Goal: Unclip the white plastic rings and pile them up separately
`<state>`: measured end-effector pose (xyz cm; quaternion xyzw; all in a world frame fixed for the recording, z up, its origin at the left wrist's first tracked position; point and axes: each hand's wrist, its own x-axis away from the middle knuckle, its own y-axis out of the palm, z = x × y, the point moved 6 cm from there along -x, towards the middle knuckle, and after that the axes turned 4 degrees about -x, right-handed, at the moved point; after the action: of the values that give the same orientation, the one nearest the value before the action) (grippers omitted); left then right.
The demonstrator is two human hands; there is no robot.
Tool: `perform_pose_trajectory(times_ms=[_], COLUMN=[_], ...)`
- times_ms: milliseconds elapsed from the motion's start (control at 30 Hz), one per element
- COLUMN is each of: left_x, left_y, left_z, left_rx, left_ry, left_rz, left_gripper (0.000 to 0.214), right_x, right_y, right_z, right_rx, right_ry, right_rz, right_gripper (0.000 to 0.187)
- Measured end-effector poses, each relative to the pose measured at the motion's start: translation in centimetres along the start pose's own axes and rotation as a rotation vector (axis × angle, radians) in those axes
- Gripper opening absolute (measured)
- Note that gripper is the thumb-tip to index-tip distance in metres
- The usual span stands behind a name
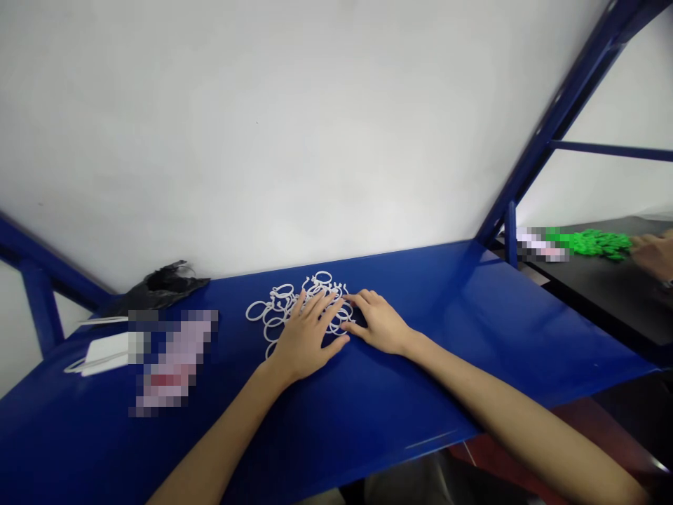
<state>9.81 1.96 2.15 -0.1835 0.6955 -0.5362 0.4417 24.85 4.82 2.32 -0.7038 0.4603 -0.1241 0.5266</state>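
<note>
A loose heap of white plastic rings [257, 311], some with small clips or eyelets on them, lies on the blue table [420, 308]. Over the front of the heap rests my left hand [308, 340], its fingers spread and stretched across the rings, hiding part of them. At the heap's right edge is my right hand [381, 322], fingers apart, with fingertips touching or very close to the outer rings. Neither hand grips a ring that I can see.
Left on the table are a black plastic bag [158, 287], a white flat piece [108, 353] with a cord-like loop, and a blurred pinkish item [181, 358]. Blue frame posts [547, 133] rise at both sides. Beyond, another person's hand [655, 256] is near green pieces [599, 242].
</note>
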Motion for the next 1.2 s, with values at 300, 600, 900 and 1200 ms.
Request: perform_pose_trajectory(times_ms=[300,600,900,1200], left_x=[0.5,0.4,0.4,0.6], left_y=[0.4,-0.2,-1.6,-1.1], left_z=[-2.2,-2.6,0.3,1.8], left_rx=[-0.011,-0.022,0.095,0.090], left_ry=[-0.097,-0.105,0.053,0.153], left_rz=[-0.025,0.057,0.108,0.114], left_gripper=[0.042,0.035,0.033,0.034], right_x=[0.3,0.5,0.7,0.9], right_y=[-0.7,-1.1,-2.3,-2.2], right_z=[-0.5,-1.0,-0.5,-1.2], right_rx=[-0.177,-0.182,-0.008,-0.120], right_ry=[-0.055,-0.127,-0.081,-0.143], right_rz=[-0.058,-0.076,-0.140,-0.119], right_gripper=[0.041,0.027,0.024,0.007])
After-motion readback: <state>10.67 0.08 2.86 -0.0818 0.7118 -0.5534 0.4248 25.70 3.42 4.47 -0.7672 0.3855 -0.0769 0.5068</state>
